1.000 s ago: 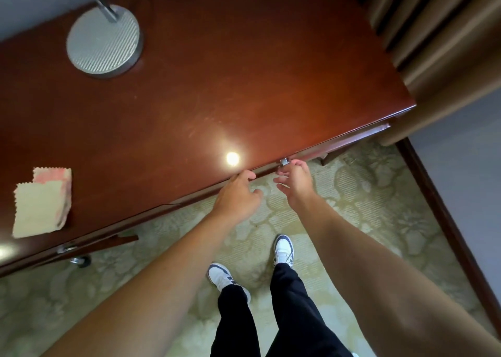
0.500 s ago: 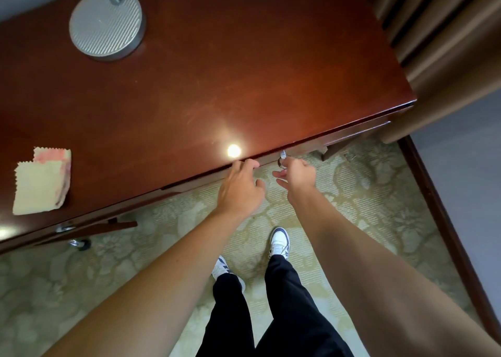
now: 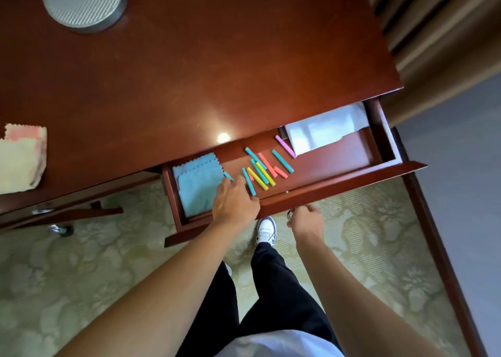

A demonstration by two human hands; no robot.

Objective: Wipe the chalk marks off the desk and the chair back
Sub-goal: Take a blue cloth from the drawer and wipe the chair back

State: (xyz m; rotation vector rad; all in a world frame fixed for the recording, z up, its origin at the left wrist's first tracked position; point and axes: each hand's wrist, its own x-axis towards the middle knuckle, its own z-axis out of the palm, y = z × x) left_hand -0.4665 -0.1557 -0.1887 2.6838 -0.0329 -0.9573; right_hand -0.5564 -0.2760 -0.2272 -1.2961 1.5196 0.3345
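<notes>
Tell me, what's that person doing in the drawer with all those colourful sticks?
A person stands at a wooden desk with its drawer pulled open. The left hand reaches in, between a folded blue cloth and a scatter of coloured chalk sticks. The right hand hovers just below the drawer front, by its small metal pull. White paper lies at the drawer's far right. Another cloth, cream with pink smudges, sits on the desk's left edge.

Glossy wooden desk (image 3: 217, 72); seemingly textured metal lamp base (image 3: 84, 3)
</notes>
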